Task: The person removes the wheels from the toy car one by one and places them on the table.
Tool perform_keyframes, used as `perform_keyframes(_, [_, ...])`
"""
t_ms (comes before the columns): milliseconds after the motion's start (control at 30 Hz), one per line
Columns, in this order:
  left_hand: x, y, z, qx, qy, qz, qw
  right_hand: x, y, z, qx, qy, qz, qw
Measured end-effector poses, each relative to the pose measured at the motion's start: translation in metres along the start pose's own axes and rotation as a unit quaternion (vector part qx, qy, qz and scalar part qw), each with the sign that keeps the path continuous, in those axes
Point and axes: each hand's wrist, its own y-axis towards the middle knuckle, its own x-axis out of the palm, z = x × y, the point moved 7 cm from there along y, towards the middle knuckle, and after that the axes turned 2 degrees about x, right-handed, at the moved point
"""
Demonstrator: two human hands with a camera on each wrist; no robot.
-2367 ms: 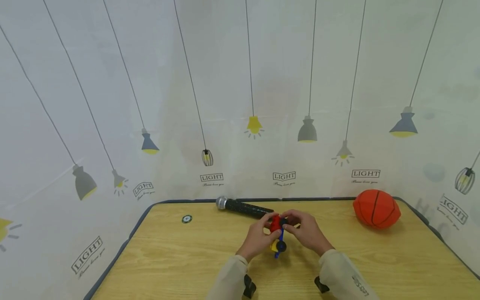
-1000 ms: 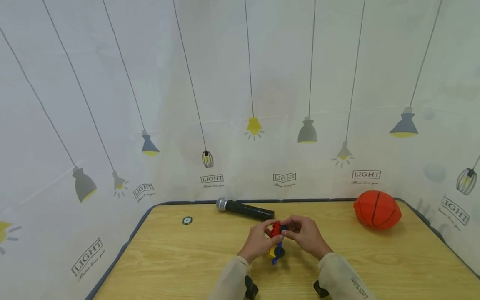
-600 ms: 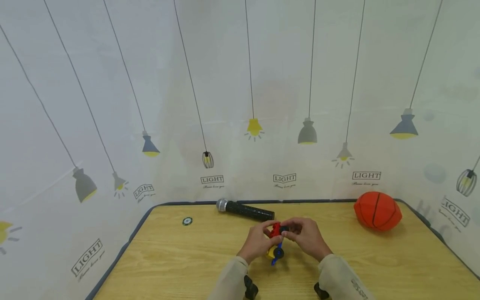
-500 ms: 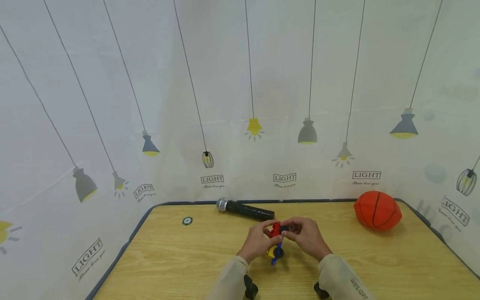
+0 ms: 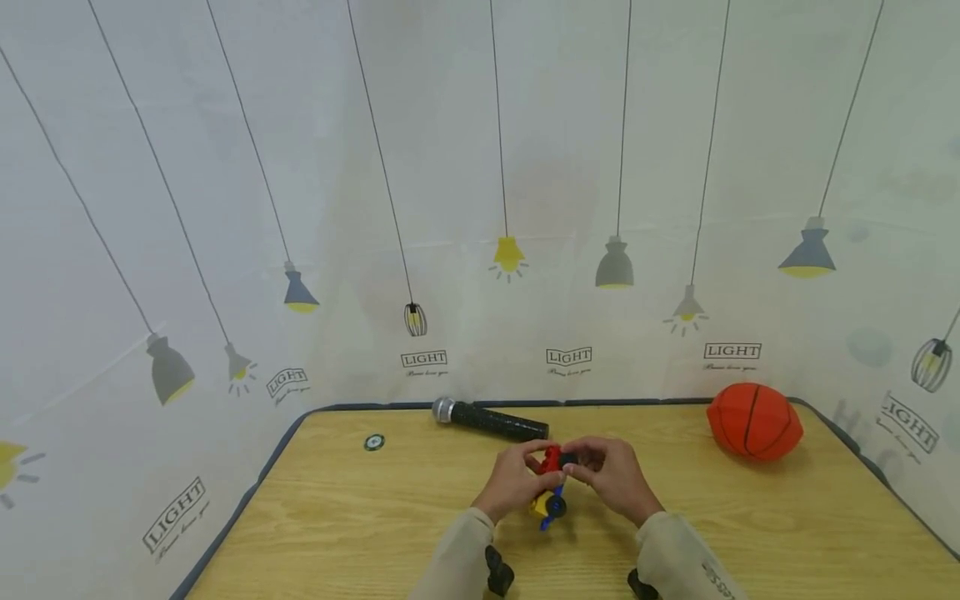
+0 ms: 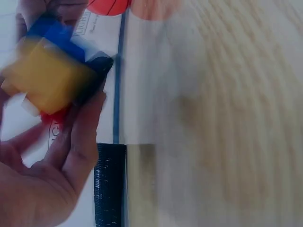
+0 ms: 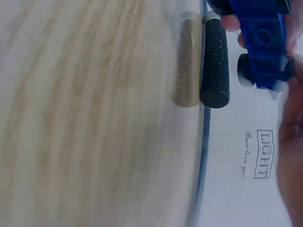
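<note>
A small toy car with red, yellow and blue parts and black wheels (image 5: pixel 556 505) is held between both hands above the table. My left hand (image 5: pixel 513 477) grips its red part (image 5: pixel 551 459) from the left, thumb on the near side. From the right, my right hand (image 5: pixel 617 477) pinches the far end around a black wheel (image 5: pixel 568 460). The yellow block (image 6: pixel 47 78) and a blue piece show blurred in the left wrist view. In the right wrist view the blue chassis (image 7: pixel 262 42) faces the camera, with the right fingers along its side.
A black microphone (image 5: pixel 498 421) with a silver head lies just beyond the hands. To its left is a small round chip (image 5: pixel 374 442). A red ball (image 5: pixel 754 422) with black lines sits at the back right. A white printed sheet (image 5: pixel 480 167) stands behind the wooden table (image 5: pixel 337 517).
Over the earlier frames both hands and the toy car shift slightly nearer the body, and the car's near end swings a little left. The grip looks the same.
</note>
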Motion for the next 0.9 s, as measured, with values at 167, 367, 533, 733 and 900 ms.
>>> perform_keyframes(167, [-0.007, -0.003, -0.008, -0.016, 0.004, 0.016, 0.9997, -0.009, 0.004, 0.000, -0.027, 0.001, -0.002, 0.9996])
perform_keyframes(367, [-0.011, -0.003, -0.007, -0.008, -0.008, 0.027, 0.9996, -0.017, 0.004, 0.000, -0.017, 0.060, -0.026, 0.9977])
perform_keyframes(533, [-0.012, -0.005, -0.009, -0.012, 0.000, 0.036, 0.9993, -0.017, 0.004, 0.007, 0.000, 0.062, -0.040, 0.9973])
perform_keyframes(733, [-0.015, -0.008, -0.007, -0.009, -0.001, 0.038, 0.9993, -0.021, 0.006, 0.010, 0.031, 0.053, -0.038, 0.9974])
perform_keyframes(900, [-0.016, -0.010, -0.007, -0.014, -0.001, 0.034, 0.9993, -0.022, 0.006, 0.013, 0.047, 0.054, -0.036, 0.9968])
